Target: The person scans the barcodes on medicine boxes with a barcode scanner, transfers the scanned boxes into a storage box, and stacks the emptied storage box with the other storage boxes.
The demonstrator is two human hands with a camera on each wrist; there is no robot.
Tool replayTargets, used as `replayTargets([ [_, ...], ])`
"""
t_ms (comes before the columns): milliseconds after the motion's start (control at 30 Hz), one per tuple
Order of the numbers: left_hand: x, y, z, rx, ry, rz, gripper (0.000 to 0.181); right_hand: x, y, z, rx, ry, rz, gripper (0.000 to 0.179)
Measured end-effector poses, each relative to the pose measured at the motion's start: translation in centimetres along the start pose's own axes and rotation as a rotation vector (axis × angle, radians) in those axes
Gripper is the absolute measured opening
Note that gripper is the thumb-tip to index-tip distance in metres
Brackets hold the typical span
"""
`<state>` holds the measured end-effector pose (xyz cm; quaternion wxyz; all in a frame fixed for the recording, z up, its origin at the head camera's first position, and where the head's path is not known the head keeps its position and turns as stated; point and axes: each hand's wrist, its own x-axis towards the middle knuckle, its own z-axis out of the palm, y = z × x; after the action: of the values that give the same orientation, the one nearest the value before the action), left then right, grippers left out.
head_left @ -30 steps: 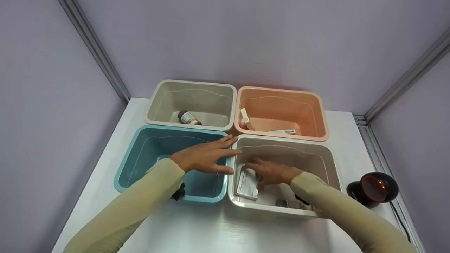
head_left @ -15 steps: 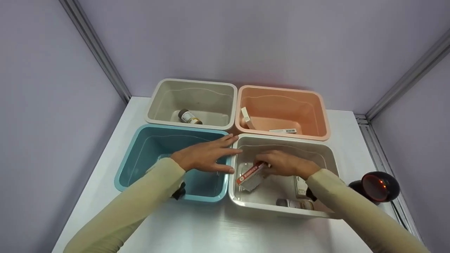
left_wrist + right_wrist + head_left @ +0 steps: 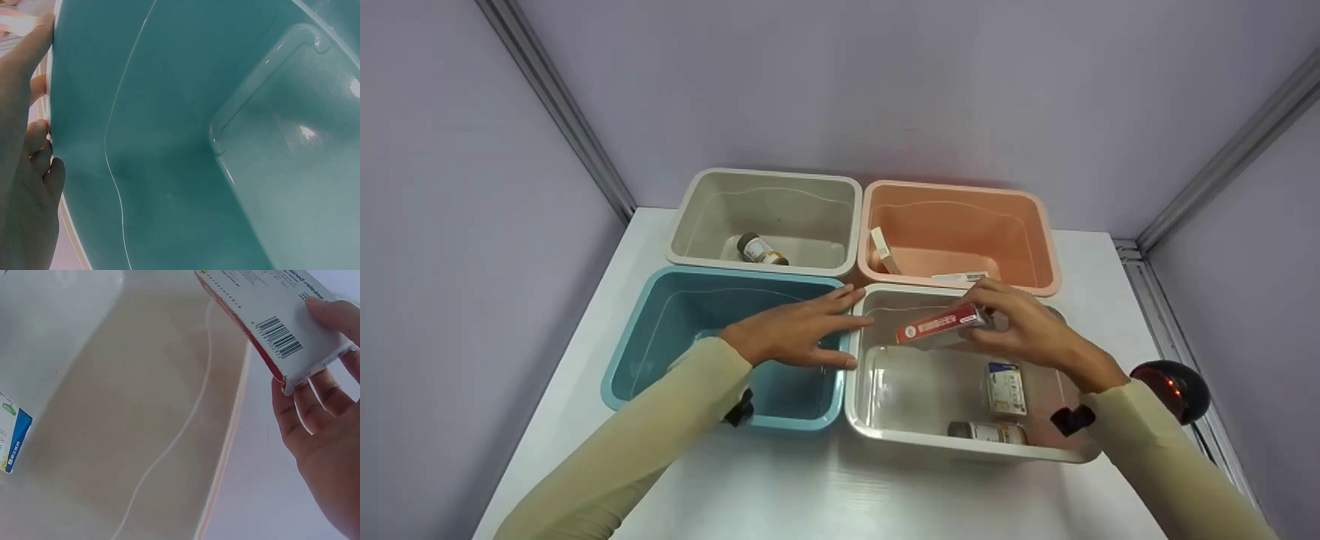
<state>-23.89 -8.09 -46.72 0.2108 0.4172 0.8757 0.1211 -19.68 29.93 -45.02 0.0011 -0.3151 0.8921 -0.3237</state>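
My right hand (image 3: 1027, 330) grips one end of a flat medicine box (image 3: 941, 325) above the far part of the white front bin (image 3: 930, 442). The box has a red edge; its white face with a barcode shows in the right wrist view. Spread fingers of my left hand (image 3: 795, 330) rest at the adjoining rims of the blue bin (image 3: 735, 275) and the white bin. Inside the white bin lie a smaller blue-and-white medicine box (image 3: 1006, 388) and a brown-capped bottle (image 3: 990, 433) on its side.
Behind stand a grey bin (image 3: 780, 178) holding a dark-capped bottle (image 3: 762, 250) and an orange bin (image 3: 952, 189) with two small white boxes. A black rounded device (image 3: 1174, 390) with red lights is at the right. Walls enclose the table (image 3: 780, 487).
My right hand has lifted the red-edged medicine box from the white bin's left side and carried it up and to the right. My left hand has stayed in place.
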Motion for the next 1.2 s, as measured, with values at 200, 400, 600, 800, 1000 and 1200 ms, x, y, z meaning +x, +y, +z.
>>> replayTargets([
  [200, 0.0, -0.2, 0.1, -0.012, 0.004, -0.008, 0.081, -1.5, 0.1, -0.9, 0.065, 0.089, 0.018, 0.038],
  [400, -0.1, -0.3, 0.1, -0.015, 0.002, -0.006, 0.081, -2.4, -0.1, -0.9, -0.007, 0.150, 0.003, 0.045],
  [600, -0.1, -0.3, -0.1, -0.033, 0.000, 0.005, 0.082, -3.2, -0.5, -1.5, 0.022, 0.214, 0.043, 0.057],
  [800, 0.0, -0.3, -0.1, -0.021, 0.002, 0.003, 0.082, -4.8, -0.6, -3.5, 0.160, 0.372, 0.075, 0.045],
  [1000, 0.2, -0.1, 0.0, -0.008, 0.011, 0.005, 0.082, -8.3, 0.5, -6.4, 0.387, 0.635, 0.187, 0.049],
  [1200, 0.5, -0.2, -0.1, -0.015, 0.012, -0.004, 0.082, -13.0, 3.3, -7.3, 0.575, 0.853, 0.337, 0.054],
])
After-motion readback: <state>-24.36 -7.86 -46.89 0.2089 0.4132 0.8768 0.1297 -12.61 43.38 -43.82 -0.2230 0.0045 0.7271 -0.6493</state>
